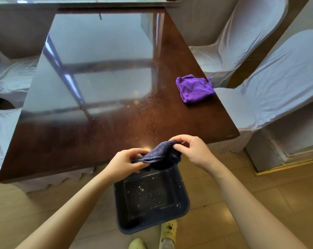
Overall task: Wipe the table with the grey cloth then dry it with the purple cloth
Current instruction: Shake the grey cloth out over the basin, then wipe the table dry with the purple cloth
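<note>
The grey cloth [159,153] hangs bunched between both hands at the near edge of the glossy dark wooden table [65,133]. My left hand [125,163] pinches its lower left end. My right hand [193,151] grips its upper right end. The cloth is held above a dark blue basin [183,200]. The purple cloth [195,88] lies crumpled on the table near its right edge. Water droplets [148,105] speckle the tabletop left of the purple cloth.
The basin stands on the tiled floor [215,191] below the table's edge, with specks of debris inside. White-covered chairs [270,83] stand along the right side and more at the left [6,74]. My feet in pale yellow clogs [168,229] are beside the basin.
</note>
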`<state>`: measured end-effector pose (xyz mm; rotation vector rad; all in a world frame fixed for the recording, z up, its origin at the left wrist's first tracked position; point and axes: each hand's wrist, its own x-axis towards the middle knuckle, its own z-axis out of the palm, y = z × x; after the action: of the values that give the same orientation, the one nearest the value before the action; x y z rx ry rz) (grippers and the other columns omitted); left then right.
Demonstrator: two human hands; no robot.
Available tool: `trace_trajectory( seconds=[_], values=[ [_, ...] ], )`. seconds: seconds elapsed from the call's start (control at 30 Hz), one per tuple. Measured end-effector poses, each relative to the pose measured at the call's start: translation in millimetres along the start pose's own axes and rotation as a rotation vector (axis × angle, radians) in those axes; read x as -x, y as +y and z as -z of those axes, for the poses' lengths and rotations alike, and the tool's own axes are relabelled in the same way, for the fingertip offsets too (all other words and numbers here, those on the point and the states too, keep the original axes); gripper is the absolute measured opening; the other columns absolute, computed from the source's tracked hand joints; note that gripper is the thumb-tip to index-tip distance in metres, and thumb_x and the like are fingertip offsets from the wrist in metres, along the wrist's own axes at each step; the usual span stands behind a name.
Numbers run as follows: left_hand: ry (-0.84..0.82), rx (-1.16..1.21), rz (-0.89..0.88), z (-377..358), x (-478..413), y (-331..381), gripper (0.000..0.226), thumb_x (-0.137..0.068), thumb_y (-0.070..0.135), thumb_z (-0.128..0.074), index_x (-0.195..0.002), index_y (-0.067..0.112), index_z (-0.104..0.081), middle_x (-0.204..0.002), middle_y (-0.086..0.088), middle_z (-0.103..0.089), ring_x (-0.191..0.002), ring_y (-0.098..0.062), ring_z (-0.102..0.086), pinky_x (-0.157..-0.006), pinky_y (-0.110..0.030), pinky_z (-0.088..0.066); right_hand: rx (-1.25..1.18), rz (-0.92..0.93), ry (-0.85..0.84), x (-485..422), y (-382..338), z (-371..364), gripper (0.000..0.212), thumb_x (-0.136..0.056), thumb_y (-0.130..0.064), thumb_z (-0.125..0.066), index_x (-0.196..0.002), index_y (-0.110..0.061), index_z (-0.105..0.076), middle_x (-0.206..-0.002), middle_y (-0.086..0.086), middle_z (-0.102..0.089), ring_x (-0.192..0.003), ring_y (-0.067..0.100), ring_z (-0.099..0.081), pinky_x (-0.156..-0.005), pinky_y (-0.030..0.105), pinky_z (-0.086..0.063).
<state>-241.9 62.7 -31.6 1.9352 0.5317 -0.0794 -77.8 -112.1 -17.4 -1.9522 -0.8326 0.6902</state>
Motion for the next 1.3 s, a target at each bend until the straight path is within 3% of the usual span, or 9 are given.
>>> trace_trajectory(
  seconds=[0.1,0.17,0.33,0.53,0.73,0.83,0.93,1.13,1.3],
  values=[
    [0.090,-0.089,-0.088,-7.4,-23.4,27.1,0.028,-0.080,0.011,-0.063,-0.087,0.037,-0.069,-0.080,0.018,-0.070,-0.075,0.005,-0.065,-0.065,-0.010,-0.052,0.048,0.020,0.006,-2.3,-7.5,32.4,0.024,-0.086,-0.007,-0.058,-0.091,-0.028,-0.068,-0.086,-0.010,-0.070,-0.076,-0.002,-0.062,-0.063,0.007,-0.046],
    [0.101,-0.137,-0.136,-10.1,-41.0,49.2,0.024,-0.082,0.012,-0.060,-0.090,0.033,-0.070,-0.080,0.019,-0.068,-0.074,0.009,-0.062,-0.063,-0.005,-0.047,0.110,0.037,0.036,-7.9,-9.3,59.0,0.023,-0.085,-0.006,-0.058,-0.093,-0.025,-0.069,-0.090,-0.007,-0.070,-0.081,-0.001,-0.062,-0.067,0.005,-0.045],
    [0.142,-0.285,-0.287,-24.7,-94.1,109.7,0.023,-0.084,0.014,-0.058,-0.101,0.023,-0.070,-0.094,0.002,-0.073,-0.082,-0.010,-0.064,-0.073,-0.022,-0.051,0.200,0.045,0.110,-31.6,-3.3,126.4,0.024,-0.088,-0.007,-0.056,-0.100,-0.025,-0.066,-0.096,-0.005,-0.067,-0.090,0.003,-0.061,-0.072,0.006,-0.045],
    [0.245,-0.496,-0.388,-60.1,-169.0,155.8,0.025,-0.080,0.016,-0.056,-0.100,0.022,-0.070,-0.097,-0.006,-0.072,-0.088,-0.027,-0.064,-0.076,-0.035,-0.049,0.292,0.054,0.268,-69.4,30.4,190.9,0.025,-0.088,-0.005,-0.057,-0.099,-0.026,-0.066,-0.098,-0.003,-0.063,-0.085,0.005,-0.056,-0.069,0.009,-0.039],
    [0.121,-0.600,-0.339,-130.3,-203.2,130.3,0.033,-0.081,0.016,-0.052,-0.112,0.017,-0.062,-0.119,-0.008,-0.064,-0.112,-0.027,-0.057,-0.096,-0.035,-0.041,0.423,-0.057,0.175,-74.2,102.6,192.3,0.026,-0.081,0.005,-0.058,-0.102,-0.008,-0.066,-0.107,0.013,-0.065,-0.104,0.026,-0.057,-0.091,0.030,-0.042],
    [-0.013,-0.704,-0.339,-159.9,-200.8,110.5,0.056,-0.080,0.019,-0.053,-0.134,0.017,-0.041,-0.146,-0.012,-0.039,-0.138,-0.026,-0.029,-0.116,-0.037,-0.015,0.494,-0.017,0.110,-62.4,127.8,185.2,0.026,-0.079,0.002,-0.058,-0.100,-0.012,-0.064,-0.104,0.008,-0.063,-0.103,0.026,-0.054,-0.093,0.036,-0.043],
    [0.030,-0.767,-0.355,-168.4,-200.7,97.8,0.059,-0.084,0.028,-0.052,-0.139,0.019,-0.034,-0.154,-0.009,-0.023,-0.144,-0.023,-0.011,-0.114,-0.034,0.008,0.552,-0.005,0.120,-58.7,134.2,180.5,0.026,-0.076,-0.008,-0.060,-0.100,-0.019,-0.060,-0.104,-0.001,-0.061,-0.102,0.021,-0.050,-0.087,0.036,-0.043],
    [-0.023,-0.712,-0.363,-148.0,-201.3,87.8,0.061,-0.087,0.051,-0.044,-0.140,0.025,-0.032,-0.156,0.000,-0.016,-0.145,-0.013,-0.004,-0.115,-0.032,0.009,0.602,0.077,0.221,-89.7,113.2,172.3,0.020,-0.078,-0.020,-0.063,-0.098,-0.017,-0.061,-0.098,0.002,-0.064,-0.096,0.023,-0.054,-0.084,0.036,-0.043],
    [0.188,-0.644,-0.260,-84.5,-200.3,64.7,0.061,-0.088,0.057,-0.035,-0.142,0.033,-0.023,-0.155,0.007,-0.012,-0.143,-0.007,0.001,-0.116,-0.030,0.006,0.598,0.255,0.191,-156.2,86.0,141.8,0.032,-0.092,-0.026,-0.052,-0.123,-0.016,-0.054,-0.124,0.007,-0.060,-0.119,0.023,-0.051,-0.099,0.034,-0.037]
  ],
)
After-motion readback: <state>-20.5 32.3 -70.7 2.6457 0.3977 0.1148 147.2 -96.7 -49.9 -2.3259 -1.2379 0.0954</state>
